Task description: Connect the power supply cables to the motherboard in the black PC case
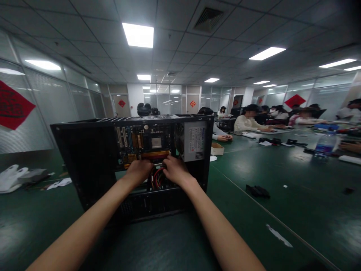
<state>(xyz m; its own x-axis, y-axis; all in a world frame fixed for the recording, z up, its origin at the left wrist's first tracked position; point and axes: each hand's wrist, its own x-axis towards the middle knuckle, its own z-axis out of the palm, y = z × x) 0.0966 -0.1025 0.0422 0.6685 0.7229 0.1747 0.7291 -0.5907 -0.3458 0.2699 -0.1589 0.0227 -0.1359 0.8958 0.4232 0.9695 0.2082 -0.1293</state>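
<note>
A black computer case (93, 165) stands on the green table in front of me, its side open. Inside are a motherboard (156, 132) and a power supply (194, 141) with a white label. Both my hands reach into the case at the motherboard's lower edge, by the orange and yellow memory slots (155, 154). My left hand (140, 169) has its fingers curled at the left of a thin pale strip between the hands; my right hand (175, 169) is bent in at its right. What the fingertips grip is hidden. Red and black cables (158, 177) hang just below.
Right of the case are a small cardboard box (217, 149), a black crumpled item (258, 191), a white strip (279, 235) and a water bottle (325, 145). White plastic bags (12, 177) lie at left. Several people sit along the table; one's hands (225, 138) rest near the box.
</note>
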